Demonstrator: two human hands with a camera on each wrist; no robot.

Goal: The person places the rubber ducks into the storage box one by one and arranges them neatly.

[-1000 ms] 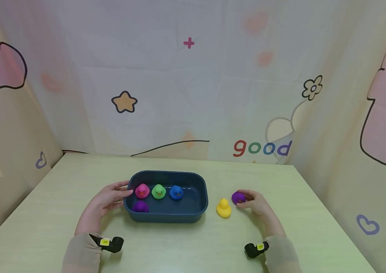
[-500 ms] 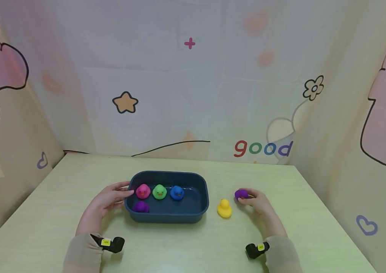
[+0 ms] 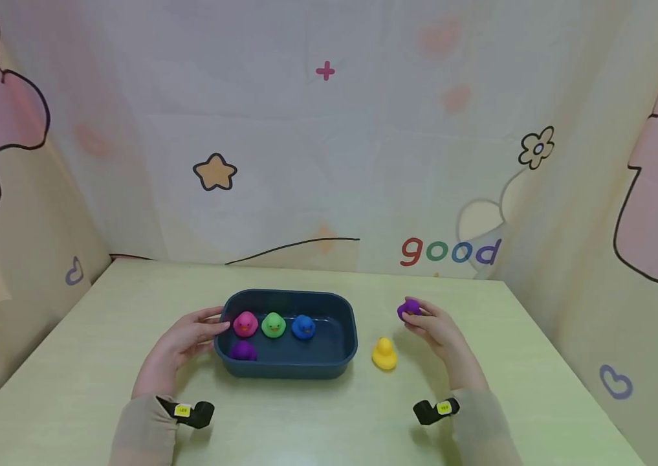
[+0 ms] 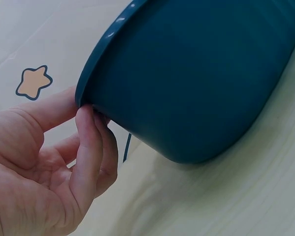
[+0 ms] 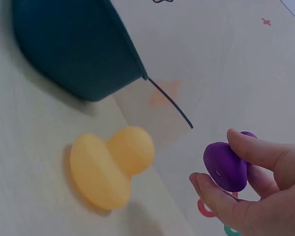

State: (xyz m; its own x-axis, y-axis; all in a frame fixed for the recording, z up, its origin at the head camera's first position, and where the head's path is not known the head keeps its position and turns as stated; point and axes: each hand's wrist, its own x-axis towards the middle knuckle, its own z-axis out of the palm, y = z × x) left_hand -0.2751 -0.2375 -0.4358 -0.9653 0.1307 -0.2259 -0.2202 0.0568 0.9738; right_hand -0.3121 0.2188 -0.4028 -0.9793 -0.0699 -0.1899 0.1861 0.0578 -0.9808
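Note:
My left hand [image 3: 195,336] pinches the left rim of a dark blue rectangular basin [image 3: 288,370], its thumb over the edge and the other fingers beneath, as the left wrist view shows. Inside the basin sit a pink rubber duck [image 3: 245,325], a green one and a blue one in a row, with a purple duck [image 3: 243,351] at the front left. Above the table, right of the basin, my right hand [image 3: 436,330] holds another purple rubber duck [image 5: 227,166] between thumb and fingers. A yellow rubber duck [image 3: 384,355] stands on the table between basin and right hand.
The pale wooden table [image 3: 305,421] ends at a printed cloth backdrop [image 3: 282,162], which also hangs along both sides. Black camera mounts [image 3: 191,414] are strapped at both sleeves. The basin's right half has bare floor beside the blue duck.
The right hand has lifted the purple duck up off the table and slightly away from the yellow duck. The left hand and the basin keep their places.

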